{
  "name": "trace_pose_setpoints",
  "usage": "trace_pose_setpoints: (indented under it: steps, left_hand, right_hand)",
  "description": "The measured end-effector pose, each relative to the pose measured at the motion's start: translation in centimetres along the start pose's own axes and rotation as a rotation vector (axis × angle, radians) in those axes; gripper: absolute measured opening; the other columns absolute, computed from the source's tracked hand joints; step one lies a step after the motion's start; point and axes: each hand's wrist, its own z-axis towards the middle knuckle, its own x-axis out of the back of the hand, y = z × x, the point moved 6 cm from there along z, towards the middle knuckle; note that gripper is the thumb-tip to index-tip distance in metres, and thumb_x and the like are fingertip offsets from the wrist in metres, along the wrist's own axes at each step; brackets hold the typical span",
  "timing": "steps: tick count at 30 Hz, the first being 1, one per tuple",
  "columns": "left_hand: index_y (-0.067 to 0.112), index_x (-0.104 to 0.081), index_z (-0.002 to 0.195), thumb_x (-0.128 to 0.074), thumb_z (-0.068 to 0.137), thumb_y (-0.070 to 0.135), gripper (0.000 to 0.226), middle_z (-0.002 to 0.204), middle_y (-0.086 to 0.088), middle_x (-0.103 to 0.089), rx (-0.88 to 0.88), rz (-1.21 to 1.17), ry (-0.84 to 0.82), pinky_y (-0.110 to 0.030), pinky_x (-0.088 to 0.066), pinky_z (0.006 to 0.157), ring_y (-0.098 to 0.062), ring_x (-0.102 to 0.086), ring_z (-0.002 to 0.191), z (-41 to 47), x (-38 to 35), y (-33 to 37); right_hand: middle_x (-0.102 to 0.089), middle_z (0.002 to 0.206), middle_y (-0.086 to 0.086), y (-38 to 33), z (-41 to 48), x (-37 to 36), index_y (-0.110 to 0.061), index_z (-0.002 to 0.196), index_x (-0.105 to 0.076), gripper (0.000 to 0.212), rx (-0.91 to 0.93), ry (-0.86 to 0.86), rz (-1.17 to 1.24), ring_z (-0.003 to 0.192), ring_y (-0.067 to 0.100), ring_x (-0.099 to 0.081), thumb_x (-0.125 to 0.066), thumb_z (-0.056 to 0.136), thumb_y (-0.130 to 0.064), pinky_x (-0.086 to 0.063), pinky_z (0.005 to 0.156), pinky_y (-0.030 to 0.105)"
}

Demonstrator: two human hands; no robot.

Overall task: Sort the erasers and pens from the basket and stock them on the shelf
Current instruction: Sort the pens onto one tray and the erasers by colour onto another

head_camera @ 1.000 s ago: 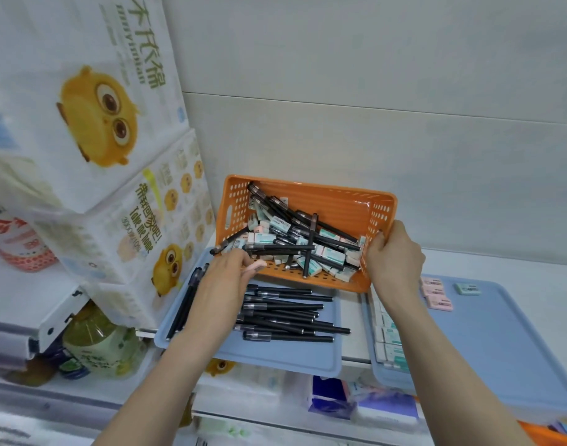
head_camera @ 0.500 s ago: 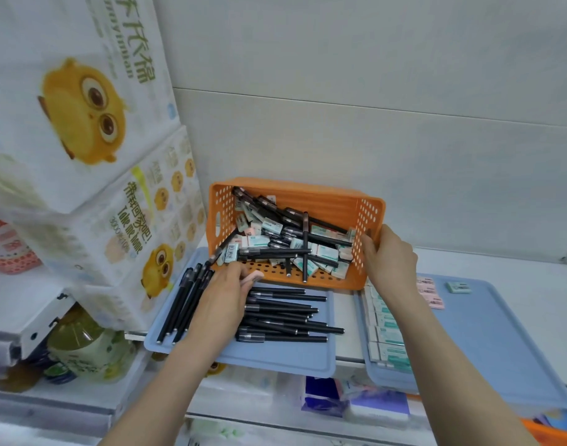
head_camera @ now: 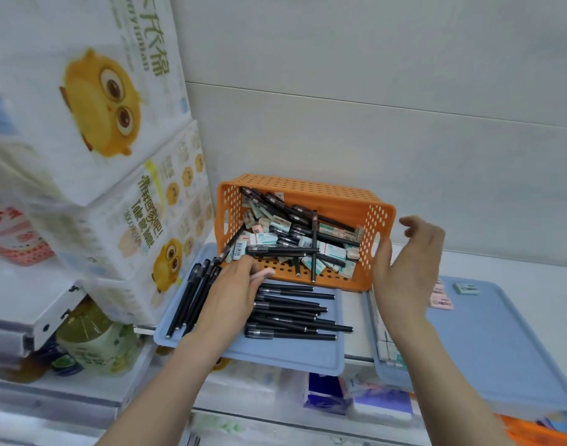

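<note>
One white shelf board (head_camera: pixel 513 265) carries everything, with big white tissue packs printed with yellow owls (head_camera: pixel 92 101) stacked well beyond the left hand (head_camera: pixel 233 291). Two flat pale-blue plastic trays split the stock. The wider tray (head_camera: pixel 488 342) runs under and outward of the right hand (head_camera: pixel 407 268), and the narrower tray (head_camera: pixel 275 352) lies beneath the left hand. The split looks deliberate, one tray per kind of goods.

Behind both hands an orange perforated plastic basket (head_camera: pixel 307 185) is tipped forward, its near edge on the far end of the narrower tray. That tilt likely lets the mixed load slide toward the fingers, to be raked out rather than lifted.

The right hand hangs just beside the basket's right wall, fingers spread and loosely bent, holding nothing. It is probably placed there to steady the tilt. The left hand lies palm down with fingers stretched to the basket's edge. Something pink shows at its fingertips, but whether that is a pinched eraser or a fingertip cannot be told.

Slim black capped pens (head_camera: pixel 291 313) lie in a crosswise row just inward of the left hand, with a lengthwise bundle on its outer side. Many more are in the basket. Small wrapped erasers (head_camera: pixel 332 252) sit tangled among those, while a sorted row lines the wider tray's edge below the right wrist.
</note>
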Motion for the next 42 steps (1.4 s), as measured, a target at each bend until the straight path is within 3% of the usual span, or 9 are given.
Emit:
trace_pose_setpoints:
  steps: [2,4,9,17,20,25,34,39,42]
  left_hand:
    - [0.026,-0.049,0.091,-0.055,0.095,0.030,0.009,0.084,0.012,-0.053,-0.010,-0.023,0.033,-0.029,-0.043,0.060,-0.007,-0.048,0.077,0.1,0.5,0.7]
    - [0.026,-0.055,0.093,-0.058,0.095,0.030,0.005,0.083,0.014,-0.057,-0.034,-0.099,0.060,-0.030,-0.046,0.062,-0.006,-0.052,0.077,0.4,1.2,1.9]
    - [0.027,-0.066,0.099,-0.063,0.092,0.023,0.008,0.090,0.019,-0.068,-0.077,-0.350,0.024,-0.015,-0.050,0.074,0.003,-0.063,0.086,1.1,1.6,5.6]
    - [0.027,-0.057,0.125,-0.057,0.095,0.014,0.033,0.113,0.016,-0.056,-0.215,-0.288,-0.026,-0.004,-0.043,0.078,0.007,-0.055,0.096,1.0,-1.3,10.3]
    - [0.020,-0.062,0.120,-0.057,0.093,0.009,0.029,0.114,0.010,-0.056,-0.398,-0.270,-0.071,-0.010,-0.045,0.083,0.002,-0.056,0.094,0.6,-3.8,14.0]
    - [0.015,-0.069,0.109,-0.065,0.088,0.007,0.024,0.108,0.001,-0.064,-0.541,-0.090,-0.277,-0.028,-0.047,0.085,-0.017,-0.060,0.098,0.3,-10.9,18.4]
    - [0.010,-0.065,0.121,-0.060,0.093,0.017,0.029,0.119,-0.003,-0.061,-0.387,0.128,-0.284,-0.029,-0.040,0.095,-0.023,-0.054,0.110,-0.1,-16.1,19.3]
    - [0.009,-0.066,0.120,-0.060,0.093,0.017,0.028,0.118,-0.005,-0.061,-0.351,0.164,-0.256,-0.031,-0.041,0.096,-0.025,-0.054,0.111,-0.2,-15.9,19.4]
    - [0.008,-0.063,0.123,-0.057,0.096,0.022,0.031,0.125,-0.008,-0.058,-0.332,0.174,-0.237,-0.029,-0.033,0.105,-0.026,-0.049,0.121,-0.4,-15.6,19.3]
  right_hand:
    - [-0.050,0.103,-0.005,-2.6,-1.2,-0.7,-0.016,0.113,-0.051,0.019,0.126,-0.120,0.021,0.091,0.015,-0.053,-0.055,0.095,-0.017,-0.042,0.074,0.028]
    - [-0.055,0.092,-0.014,-4.5,-2.6,-3.2,-0.025,0.114,-0.055,0.018,0.174,-0.419,0.056,0.082,0.005,-0.055,-0.055,0.096,-0.027,-0.048,0.070,0.027]
    - [-0.070,0.093,-0.010,-4.9,-4.3,-6.1,-0.028,0.110,-0.068,0.020,-0.053,-0.768,0.464,0.085,0.008,-0.066,-0.068,0.090,-0.024,-0.056,0.076,0.034]
    - [-0.071,0.078,0.009,4.9,-3.7,0.8,-0.007,0.095,-0.069,0.013,-0.651,-0.399,0.768,0.068,0.014,-0.065,-0.056,0.097,-0.008,-0.052,0.059,0.022]
    - [-0.069,0.078,0.010,10.5,-4.6,5.0,-0.009,0.088,-0.073,0.016,-0.782,-0.271,0.701,0.070,0.015,-0.062,-0.059,0.095,-0.008,-0.052,0.061,0.019]
    - [-0.068,0.076,0.018,16.4,-4.8,7.9,0.000,0.104,-0.067,0.015,-0.925,-0.250,0.714,0.057,0.016,-0.062,-0.061,0.091,0.003,-0.054,0.057,0.019]
    - [-0.070,0.069,0.006,19.8,-1.9,7.5,-0.011,0.097,-0.074,0.015,-0.673,-0.569,0.419,0.059,0.015,-0.060,-0.066,0.087,-0.003,-0.053,0.058,0.025]
    - [-0.060,0.099,-0.008,19.5,-0.7,7.0,-0.031,0.100,-0.070,0.019,-0.295,-0.674,-0.105,0.069,0.004,-0.061,-0.073,0.082,-0.025,-0.045,0.071,0.020]
    - [-0.053,0.100,-0.011,18.4,-0.9,6.6,-0.032,0.100,-0.071,0.023,-0.186,-0.770,-0.046,0.073,-0.001,-0.060,-0.078,0.078,-0.027,-0.048,0.075,0.019]
